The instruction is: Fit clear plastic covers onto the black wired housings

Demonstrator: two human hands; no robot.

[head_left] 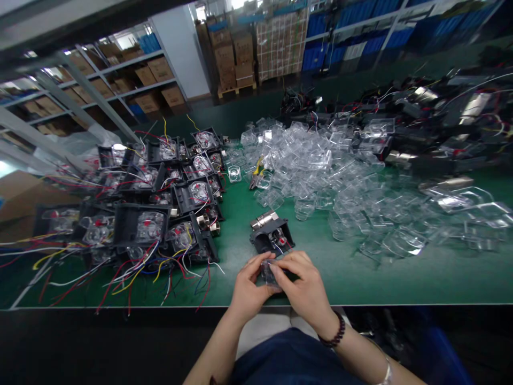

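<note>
The worker's left hand [249, 286] pinches a clear cover [267, 272] by the bench edge [401, 303]. Just beyond, about equally near either hand, sits a dark housing [262, 242], its metal cylinder [264, 220] crosswise behind; the right hand [303, 280] grips the cover's other side.

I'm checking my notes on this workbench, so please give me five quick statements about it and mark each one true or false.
1. The left hand and right hand are both on a clear plastic piece. True.
2. The beaded bracelet is on the left wrist. False: it is on the right wrist.
3. A single dark housing lies just beyond the hands. True.
4. The table has a red top. False: its top is green.
5. The big pile of clear parts lies left of the wired housings. False: it lies to their right.
</note>
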